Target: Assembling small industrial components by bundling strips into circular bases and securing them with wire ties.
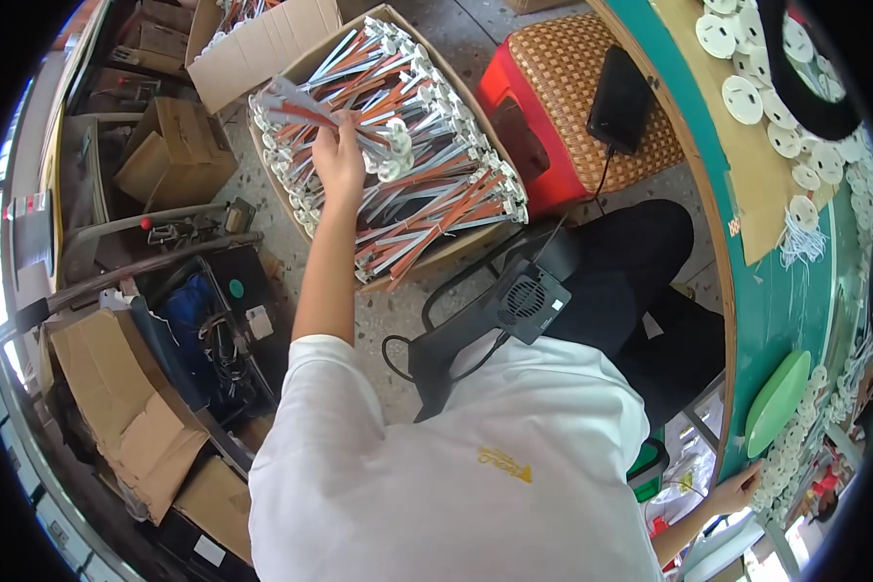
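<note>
A: Right, biggest thing first: the cardboard box (301, 209) on the floor, off to the person's left, packed with long grey and orange rods (436, 184) tipped with white discs.

B: And the left hand (338, 160) is down in it, fingers clenched round a bundle of rods (359, 131). Long axis runs left to right, slanting down toward the right.

A: So the left is the nearer hand by far. The right hand (737, 488) is well apart, at the green table's edge (747, 320) by the white discs (795, 451).

B: Grasping one? Cannot tell; it looks merely resting, fingers loose.
</note>
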